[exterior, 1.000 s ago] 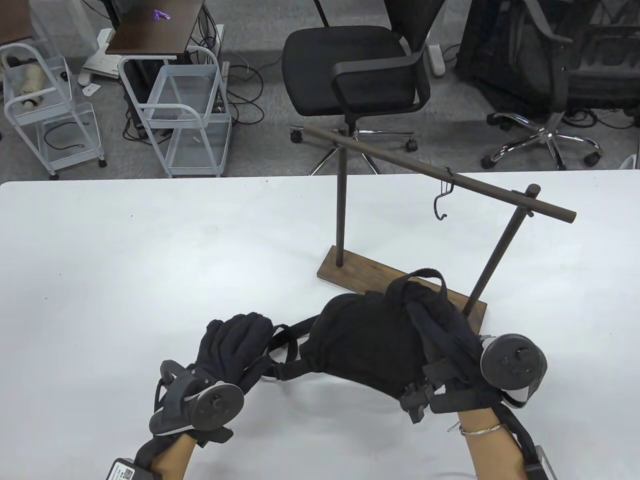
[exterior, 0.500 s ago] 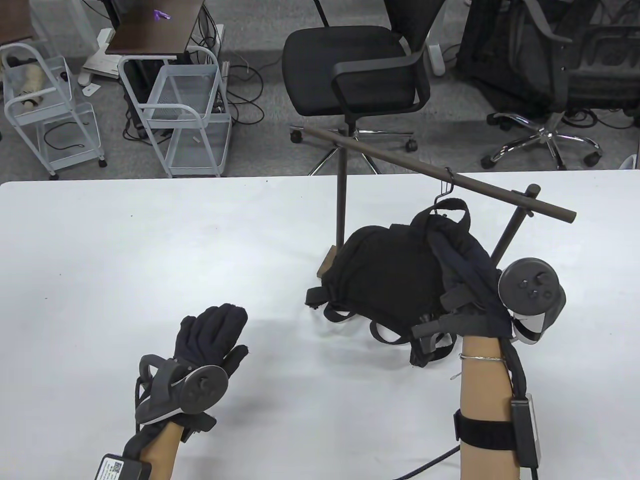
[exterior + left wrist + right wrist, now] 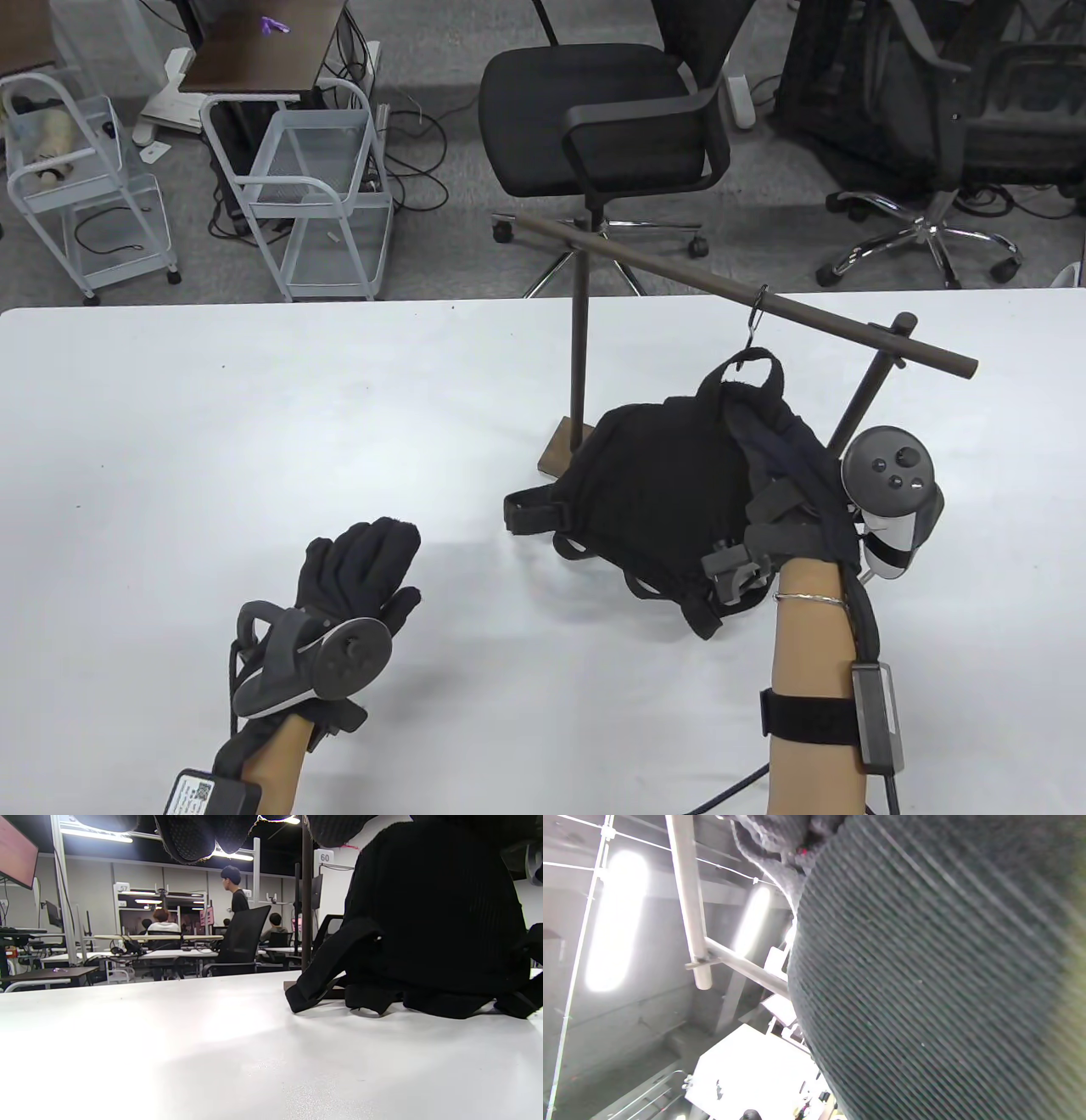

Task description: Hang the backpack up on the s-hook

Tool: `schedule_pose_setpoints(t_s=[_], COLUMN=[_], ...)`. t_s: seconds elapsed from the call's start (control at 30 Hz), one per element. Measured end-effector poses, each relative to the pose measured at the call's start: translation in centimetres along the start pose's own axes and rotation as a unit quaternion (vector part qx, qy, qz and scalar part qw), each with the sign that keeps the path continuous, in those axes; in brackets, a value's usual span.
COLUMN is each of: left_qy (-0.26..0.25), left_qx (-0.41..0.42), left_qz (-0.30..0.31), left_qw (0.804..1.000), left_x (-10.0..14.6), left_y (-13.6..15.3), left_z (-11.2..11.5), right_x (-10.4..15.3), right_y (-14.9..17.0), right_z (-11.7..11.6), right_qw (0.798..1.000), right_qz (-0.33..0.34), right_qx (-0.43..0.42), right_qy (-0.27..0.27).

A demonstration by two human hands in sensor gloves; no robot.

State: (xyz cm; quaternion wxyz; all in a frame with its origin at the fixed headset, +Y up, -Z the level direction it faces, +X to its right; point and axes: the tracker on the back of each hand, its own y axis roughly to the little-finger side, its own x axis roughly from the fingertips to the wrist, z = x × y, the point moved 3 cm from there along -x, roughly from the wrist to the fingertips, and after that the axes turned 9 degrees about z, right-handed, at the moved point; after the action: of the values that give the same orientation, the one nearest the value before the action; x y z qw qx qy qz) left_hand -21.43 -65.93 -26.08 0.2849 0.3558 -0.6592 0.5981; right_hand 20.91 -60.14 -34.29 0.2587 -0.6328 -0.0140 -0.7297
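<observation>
A black backpack (image 3: pixel 662 492) is held up at the wooden rack (image 3: pixel 738 297), its bottom straps trailing on the white table (image 3: pixel 254 407). Its top loop (image 3: pixel 751 369) sits at the lower end of the black s-hook (image 3: pixel 755 327), which hangs from the rack's bar. My right hand (image 3: pixel 797 475) grips the backpack's upper right side, fingers hidden in the fabric. My left hand (image 3: pixel 365 560) rests flat and empty on the table, left of the backpack. The left wrist view shows the backpack (image 3: pixel 432 925) from the side. The right wrist view is filled by backpack fabric (image 3: pixel 937 984).
The rack's wooden base (image 3: pixel 556 446) stands on the table behind the backpack, with two upright posts. Beyond the far table edge are an office chair (image 3: pixel 594 110) and white wire carts (image 3: pixel 314 195).
My right hand lifted the backpack from the table up toward the rack, bringing its top loop to the s-hook. My left hand let go of the strap and drew back left.
</observation>
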Motion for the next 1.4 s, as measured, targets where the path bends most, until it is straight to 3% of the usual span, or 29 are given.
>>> schedule_pose_setpoints(t_s=[0.27, 0.37, 0.47, 0.53, 0.7, 0.8, 0.87, 1.13, 1.4], left_qy=[0.024, 0.021, 0.025, 0.026, 0.042, 0.061, 0.067, 0.069, 0.075], left_qx=[0.045, 0.084, 0.112, 0.126, 0.144, 0.150, 0.152, 0.156, 0.152], left_qz=[-0.023, -0.029, -0.027, -0.023, -0.004, 0.010, 0.018, 0.041, 0.046], left_qw=[0.998, 0.996, 0.993, 0.991, 0.989, 0.987, 0.986, 0.984, 0.984], left_x=[0.2, 0.3, 0.4, 0.3, 0.1, -0.2, -0.3, -0.5, -0.5], left_y=[0.9, 1.3, 1.5, 1.5, 1.0, 0.5, 0.2, -0.7, -0.9], left_z=[0.5, 0.6, 0.8, 0.9, 1.3, 1.7, 1.8, 1.6, 1.7], right_x=[2.1, 3.9, 5.8, 7.1, 9.7, 10.7, 11.2, 11.5, 11.5], right_y=[-0.2, -2.6, -5.4, -6.5, -5.0, -2.9, -1.9, -0.1, 0.0], right_z=[-0.6, -0.8, -1.3, -2.2, -6.3, -9.3, -10.6, -11.3, -11.3], right_qw=[0.986, 0.970, 0.932, 0.909, 0.925, 0.901, 0.886, 0.870, 0.869], right_qz=[0.040, 0.095, 0.177, 0.220, 0.230, 0.204, 0.187, 0.169, 0.162], right_qx=[0.160, 0.221, 0.313, 0.353, 0.275, 0.289, 0.295, 0.320, 0.322], right_qy=[0.015, 0.047, 0.046, 0.015, -0.126, -0.253, -0.304, -0.336, -0.339])
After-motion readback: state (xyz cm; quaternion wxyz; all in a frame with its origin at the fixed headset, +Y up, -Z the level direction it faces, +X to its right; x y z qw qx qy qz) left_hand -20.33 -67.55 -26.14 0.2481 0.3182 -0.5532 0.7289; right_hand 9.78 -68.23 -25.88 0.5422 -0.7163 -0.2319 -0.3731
